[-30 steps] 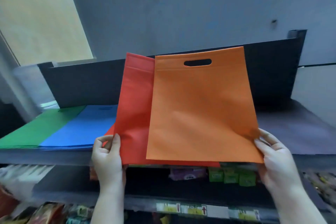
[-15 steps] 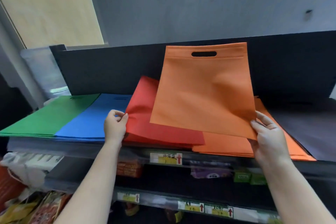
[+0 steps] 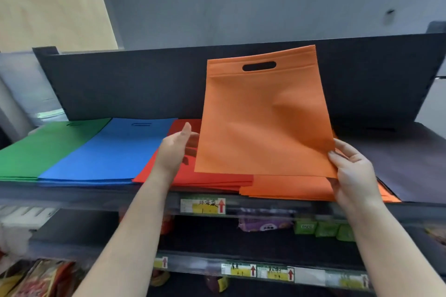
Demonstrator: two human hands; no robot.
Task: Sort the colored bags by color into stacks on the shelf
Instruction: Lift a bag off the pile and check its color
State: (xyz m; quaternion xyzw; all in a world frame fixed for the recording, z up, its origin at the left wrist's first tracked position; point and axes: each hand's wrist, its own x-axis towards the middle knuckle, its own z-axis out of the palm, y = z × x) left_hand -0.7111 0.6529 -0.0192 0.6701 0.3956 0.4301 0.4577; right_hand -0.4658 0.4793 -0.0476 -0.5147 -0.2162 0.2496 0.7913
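Two bare forearms, sleeveless, no rings or watch on hands (image 3: 354, 171)

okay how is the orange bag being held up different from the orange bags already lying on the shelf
The held orange bag is lifted and tilted up, while the orange stack lies flat on the shelf. The held orange bag is a single bag pinched at its lower corner by the right hand; no hand grips the orange stack. The held bag's handle slot shows; the stack's is hidden behind it. Both share the same orange colour, and apparently the same fabric.
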